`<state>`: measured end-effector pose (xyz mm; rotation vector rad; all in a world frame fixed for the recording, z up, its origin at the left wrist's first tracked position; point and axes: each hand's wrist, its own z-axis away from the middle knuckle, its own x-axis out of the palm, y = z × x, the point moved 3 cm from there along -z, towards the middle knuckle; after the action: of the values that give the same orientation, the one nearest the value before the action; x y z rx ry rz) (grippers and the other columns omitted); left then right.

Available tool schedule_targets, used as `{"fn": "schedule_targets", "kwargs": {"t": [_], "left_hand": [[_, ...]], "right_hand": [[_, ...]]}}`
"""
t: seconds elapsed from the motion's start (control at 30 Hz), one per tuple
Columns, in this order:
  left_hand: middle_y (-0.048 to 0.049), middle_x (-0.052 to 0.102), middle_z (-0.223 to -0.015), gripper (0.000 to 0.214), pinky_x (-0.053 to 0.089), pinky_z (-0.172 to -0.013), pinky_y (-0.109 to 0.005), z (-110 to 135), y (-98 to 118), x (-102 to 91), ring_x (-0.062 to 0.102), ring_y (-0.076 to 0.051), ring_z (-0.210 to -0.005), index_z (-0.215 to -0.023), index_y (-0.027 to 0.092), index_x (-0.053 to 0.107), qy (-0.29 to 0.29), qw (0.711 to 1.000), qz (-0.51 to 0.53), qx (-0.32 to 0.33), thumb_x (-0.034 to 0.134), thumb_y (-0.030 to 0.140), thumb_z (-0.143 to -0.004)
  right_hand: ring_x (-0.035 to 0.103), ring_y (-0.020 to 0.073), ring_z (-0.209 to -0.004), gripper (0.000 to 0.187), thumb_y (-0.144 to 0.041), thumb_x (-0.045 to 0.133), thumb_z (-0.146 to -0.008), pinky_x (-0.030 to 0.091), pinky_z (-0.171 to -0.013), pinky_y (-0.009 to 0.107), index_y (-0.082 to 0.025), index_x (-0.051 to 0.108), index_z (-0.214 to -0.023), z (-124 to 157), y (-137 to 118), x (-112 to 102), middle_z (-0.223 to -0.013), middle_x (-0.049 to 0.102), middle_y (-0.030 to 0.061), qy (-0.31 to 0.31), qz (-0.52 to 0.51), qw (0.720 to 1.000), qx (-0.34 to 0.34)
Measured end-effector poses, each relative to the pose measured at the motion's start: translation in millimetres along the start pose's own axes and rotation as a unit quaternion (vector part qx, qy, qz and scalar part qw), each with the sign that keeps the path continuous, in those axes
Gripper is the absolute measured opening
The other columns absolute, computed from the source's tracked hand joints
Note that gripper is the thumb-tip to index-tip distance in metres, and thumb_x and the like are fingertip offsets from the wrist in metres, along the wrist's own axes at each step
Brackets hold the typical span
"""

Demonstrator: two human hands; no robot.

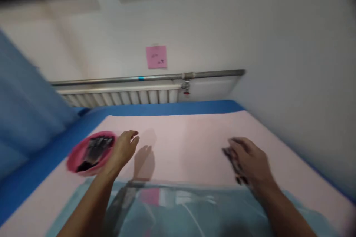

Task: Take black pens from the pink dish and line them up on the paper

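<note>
My left hand (pixel 125 150) is raised just right of a pink basket (pixel 72 161), its fingers loosely curved and thumb apart, with nothing in them. Inside the basket lie dark items (pixel 96 152), some apparently in clear wrapping; blur hides their kind. On the right, my right hand (pixel 251 159) is closed around a narrow dark object (pixel 232 161) that points away from me. Its lower end has a small coppery spot, and motion smears its shape. Under my forearms, a clear glossy sheet (pixel 167 211) covers a light blue surface at the near edge.
A pale pink cover (pixel 180 144) spreads over the blue table (pixel 167 109). Beyond it are a radiator (pixel 133 96), a metal pipe (pixel 217 74) and a pink note (pixel 156 57) on the wall. A blue curtain (pixel 27 103) hangs at left; a wall (pixel 306 81) borders the right side.
</note>
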<state>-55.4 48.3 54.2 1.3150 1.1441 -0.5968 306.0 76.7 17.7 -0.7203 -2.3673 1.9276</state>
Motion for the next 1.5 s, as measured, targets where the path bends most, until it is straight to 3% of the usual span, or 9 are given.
{"fn": "schedule_targets", "kwargs": {"t": [0.17, 0.3, 0.57, 0.8, 0.97, 1.13, 1.27, 1.4, 1.5], "left_hand": [[-0.0081, 0.063, -0.102, 0.033, 0.045, -0.078, -0.031, 28, 112, 53.8, 0.058, -0.021, -0.092, -0.101, 0.014, 0.061, -0.129, 0.969, 0.125, 0.167, 0.044, 0.031, -0.078], [-0.0099, 0.063, -0.101, 0.030, 0.045, -0.076, -0.032, 48, 149, 95.2, 0.057, -0.021, -0.092, -0.099, 0.013, 0.060, -0.177, 0.944, 0.163, 0.227, 0.042, 0.026, -0.079], [-0.0071, 0.064, -0.088, 0.023, 0.045, -0.073, -0.032, 49, 119, 132.3, 0.058, -0.019, -0.081, -0.088, 0.017, 0.059, -0.138, 0.949, 0.193, 0.207, 0.039, 0.027, -0.081], [-0.0055, 0.063, -0.087, 0.022, 0.043, -0.072, -0.031, 47, 121, 132.9, 0.057, -0.018, -0.080, -0.088, 0.019, 0.057, -0.153, 0.942, 0.232, 0.189, 0.039, 0.028, -0.081], [-0.0045, 0.063, -0.079, 0.025, 0.043, -0.065, -0.030, 52, 126, 128.3, 0.057, -0.018, -0.071, -0.087, 0.019, 0.058, -0.231, 0.918, 0.303, 0.110, 0.042, 0.036, -0.079], [-0.0011, 0.058, -0.065, 0.037, 0.042, -0.049, -0.026, 61, 130, 139.1, 0.052, -0.012, -0.050, -0.084, 0.014, 0.055, -0.336, 0.790, 0.506, -0.085, 0.050, 0.049, -0.072], [0.0009, 0.055, -0.059, 0.032, 0.044, -0.052, -0.025, 61, 129, 144.4, 0.054, -0.012, -0.054, -0.075, 0.014, 0.053, -0.302, 0.733, 0.595, -0.131, 0.057, 0.046, -0.070], [0.0023, 0.054, -0.057, 0.028, 0.043, -0.046, -0.023, 58, 127, 140.8, 0.050, -0.009, -0.046, -0.070, 0.015, 0.051, -0.308, 0.695, 0.631, -0.154, 0.057, 0.042, -0.071], [0.0031, 0.053, -0.054, 0.027, 0.038, -0.040, -0.020, 57, 128, 137.6, 0.044, -0.007, -0.039, -0.071, 0.015, 0.051, -0.325, 0.704, 0.612, -0.158, 0.056, 0.041, -0.073]], "right_hand": [[0.056, 0.0152, -0.063, 0.021, -0.031, 0.043, -0.074, 0.040, -0.059, 0.024, -0.017, 0.060, -0.073, -18, 11, -30, -0.067, 0.063, 0.0027, 0.014, 0.187, 0.981, -0.046], [0.055, 0.0133, -0.059, 0.019, -0.023, 0.042, -0.076, 0.034, -0.055, 0.022, -0.019, 0.060, -0.074, -13, 14, -26, -0.066, 0.063, 0.0016, -0.088, 0.342, 0.934, -0.047], [0.058, 0.0174, -0.069, 0.016, -0.019, 0.042, -0.079, 0.026, -0.053, 0.026, -0.017, 0.058, -0.080, 8, 9, -7, -0.074, 0.065, 0.0059, -0.228, 0.525, 0.818, -0.056], [0.058, 0.0197, -0.073, 0.025, -0.011, 0.042, -0.076, 0.032, -0.058, 0.028, -0.013, 0.055, -0.097, 26, 15, 1, -0.081, 0.064, 0.0089, -0.245, 0.567, 0.780, -0.102], [0.056, 0.0189, -0.073, 0.028, -0.007, 0.042, -0.074, 0.034, -0.061, 0.027, -0.011, 0.054, -0.099, 31, 16, 9, -0.080, 0.063, 0.0102, -0.245, 0.531, 0.801, -0.129], [0.053, 0.0126, -0.064, 0.022, -0.013, 0.047, -0.073, 0.031, -0.055, 0.021, -0.016, 0.052, -0.094, 42, -5, 27, -0.073, 0.062, 0.0012, -0.276, 0.352, 0.887, -0.114], [0.053, 0.0092, -0.063, 0.014, -0.020, 0.049, -0.078, 0.033, -0.055, 0.018, -0.021, 0.053, -0.092, 47, -15, 37, -0.073, 0.061, -0.0034, -0.354, 0.199, 0.906, -0.118], [0.052, 0.0134, -0.074, 0.017, -0.022, 0.040, -0.085, 0.035, -0.065, 0.022, -0.017, 0.055, -0.080, 15, -4, 17, -0.080, 0.059, 0.0040, -0.189, 0.334, 0.915, -0.126], [0.050, 0.0185, -0.080, 0.019, -0.018, 0.041, -0.083, 0.034, -0.070, 0.028, -0.014, 0.058, -0.077, -8, 11, 4, -0.083, 0.057, 0.0092, -0.137, 0.489, 0.853, -0.121]]}}
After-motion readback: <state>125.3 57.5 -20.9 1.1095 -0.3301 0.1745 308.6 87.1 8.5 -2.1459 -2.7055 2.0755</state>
